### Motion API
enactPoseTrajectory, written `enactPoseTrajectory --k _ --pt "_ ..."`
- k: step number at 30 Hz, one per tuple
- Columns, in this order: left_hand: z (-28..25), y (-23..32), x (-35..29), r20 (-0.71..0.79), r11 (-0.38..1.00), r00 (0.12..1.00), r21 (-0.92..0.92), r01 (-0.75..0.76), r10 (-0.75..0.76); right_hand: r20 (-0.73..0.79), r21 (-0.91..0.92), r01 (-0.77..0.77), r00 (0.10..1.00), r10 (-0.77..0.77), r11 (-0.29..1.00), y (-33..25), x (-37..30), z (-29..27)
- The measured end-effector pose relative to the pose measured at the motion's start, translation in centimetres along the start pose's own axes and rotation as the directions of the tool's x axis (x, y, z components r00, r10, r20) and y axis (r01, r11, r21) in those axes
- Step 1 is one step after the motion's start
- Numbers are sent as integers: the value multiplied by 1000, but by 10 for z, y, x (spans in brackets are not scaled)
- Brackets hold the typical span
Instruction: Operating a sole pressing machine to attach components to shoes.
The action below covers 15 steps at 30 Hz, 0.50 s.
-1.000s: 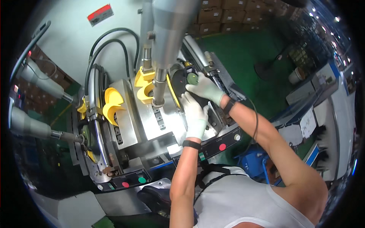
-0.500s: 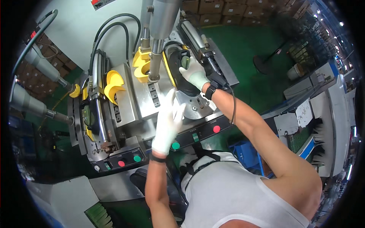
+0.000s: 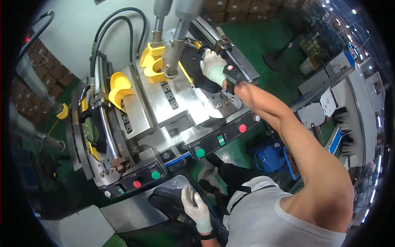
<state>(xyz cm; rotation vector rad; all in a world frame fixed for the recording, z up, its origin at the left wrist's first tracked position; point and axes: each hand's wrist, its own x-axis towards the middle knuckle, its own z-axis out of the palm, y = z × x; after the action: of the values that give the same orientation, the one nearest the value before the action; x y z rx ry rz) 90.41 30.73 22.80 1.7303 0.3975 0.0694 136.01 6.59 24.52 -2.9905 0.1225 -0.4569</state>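
Dropped low, left hand [image 3: 196, 208] grips black shoe [image 3: 166, 201]; right hand [image 3: 213, 66] clasps mould shoe [image 3: 197, 72].

White knit gloves w/ ribbed cuffs are worn on left hand [image 3: 196, 208] and right hand [image 3: 212, 64]. Black wristbands are seen just behind cuffs. White sleeveless shirt is worn; forearms bare.
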Motion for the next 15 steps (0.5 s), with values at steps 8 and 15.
enactPoseTrajectory --k 8,15 --pt "24 -19 23 -24 997 999 -70 24 -26 49 18 83 995 -84 996 -13 4 -23" --pt "1 -3 6 -158 999 987 -48 1 -9 37 552 -165 984 174 818 26 11 -13"
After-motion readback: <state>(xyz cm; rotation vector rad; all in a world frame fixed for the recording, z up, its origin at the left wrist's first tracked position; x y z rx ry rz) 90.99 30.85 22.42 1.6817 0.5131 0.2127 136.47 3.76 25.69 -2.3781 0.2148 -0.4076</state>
